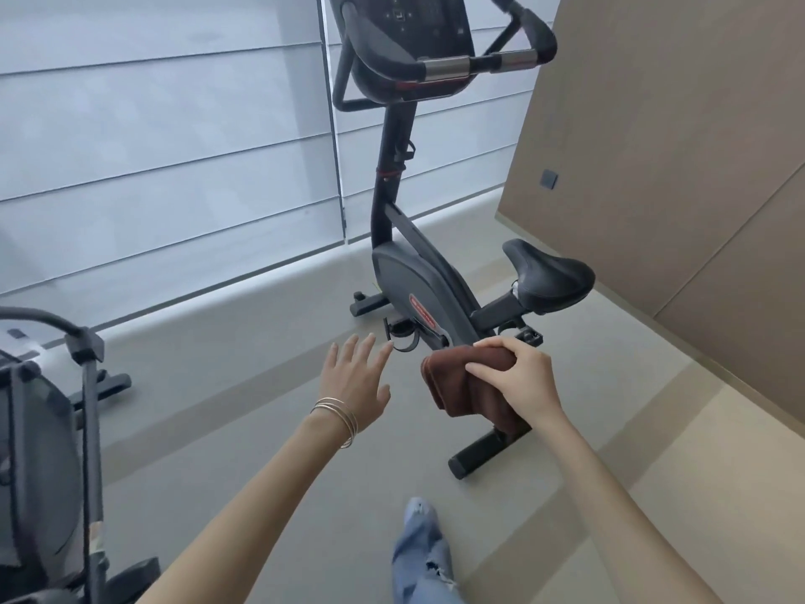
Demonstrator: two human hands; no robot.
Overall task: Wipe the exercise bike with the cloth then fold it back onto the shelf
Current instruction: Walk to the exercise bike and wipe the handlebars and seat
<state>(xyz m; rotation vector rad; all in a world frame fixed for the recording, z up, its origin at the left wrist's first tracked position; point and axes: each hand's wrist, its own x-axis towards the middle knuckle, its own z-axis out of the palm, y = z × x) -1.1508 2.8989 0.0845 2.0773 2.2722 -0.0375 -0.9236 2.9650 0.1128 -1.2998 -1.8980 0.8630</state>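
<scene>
Right hand (520, 381) grips the folded brown cloth (470, 385) at frame center, in front of the bike (418, 289), likely bunched as a wiping pad; left hand (355, 377) is spread, holding nothing, probably for balance.

Black bike (418, 289) stands upright by the blinds (174, 167), seat (549, 272) toward the brown wall (653, 167), handlebar (457, 65) and console (418, 19) up top. Right hand (518, 381) grips a brown cloth (461, 385), which is bunched and hangs in front of the bike's rear frame, fingers and thumb curled over its top. Can't tell if the cloth touches the bike. Left hand (355, 377) is flat with fingers spread, just left of the cloth and not touching it, near the pedal (403, 337). Thin bangles (337, 418) on the left wrist. One leg (424, 555) in ripped blue jeans below. Second machine (43, 429) at the left edge, cut off. Grey floor (261, 429). Small dark plate (548, 179) on the wall.
</scene>
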